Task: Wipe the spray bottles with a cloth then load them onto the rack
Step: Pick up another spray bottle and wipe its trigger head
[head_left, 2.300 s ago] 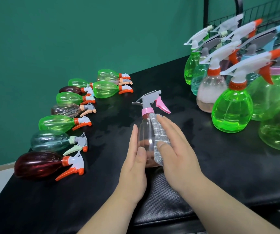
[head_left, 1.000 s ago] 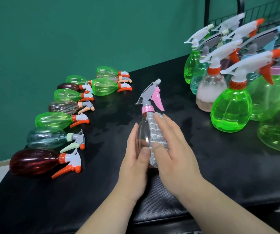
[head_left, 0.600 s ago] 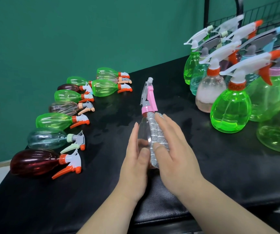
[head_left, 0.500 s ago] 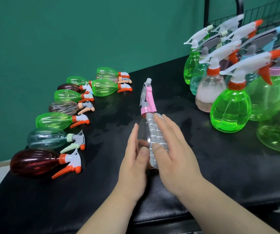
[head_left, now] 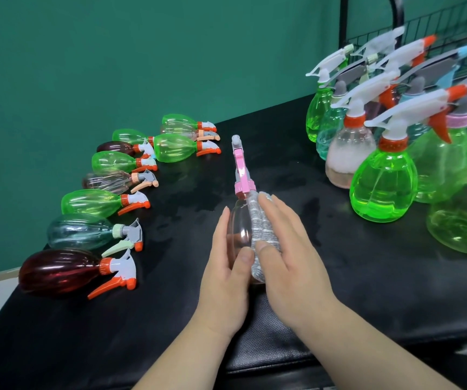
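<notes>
Wiping looks to be the step in hand, with one pink-trigger spray bottle (head_left: 239, 229) held between both hands near the front edge of the black desk (head_left: 367, 277), about midway along it. The left hand (head_left: 226, 277) holds the clear body from its left side, fingers nearly straight up the wall and thumb bent across the near face. The right hand (head_left: 291, 263) lies over a grey-white cloth (head_left: 259, 229), holding it against the bottle's right side with long fingers on top and the thumb clamping the cloth's lower part. The bottle's long axis runs away from the person, base toward the wrists and spray head (head_left: 239, 161) toward the desk's far edge; whether the base rests on the desk is hidden by the hands. A row of lying bottles (head_left: 86, 202) curves along the left edge, well apart from the hands, and a cluster of standing bottles (head_left: 381, 190) fills the far right corner. The wire rack (head_left: 434, 32) stands behind that cluster, so loading probably means carrying the bottle right and away, past or over the upright ones. The right hand is nearer the rack but is busy with the cloth, while the left one has the bottle, so a change of grip seems likely first, and the crowded triggers there could snag.
</notes>
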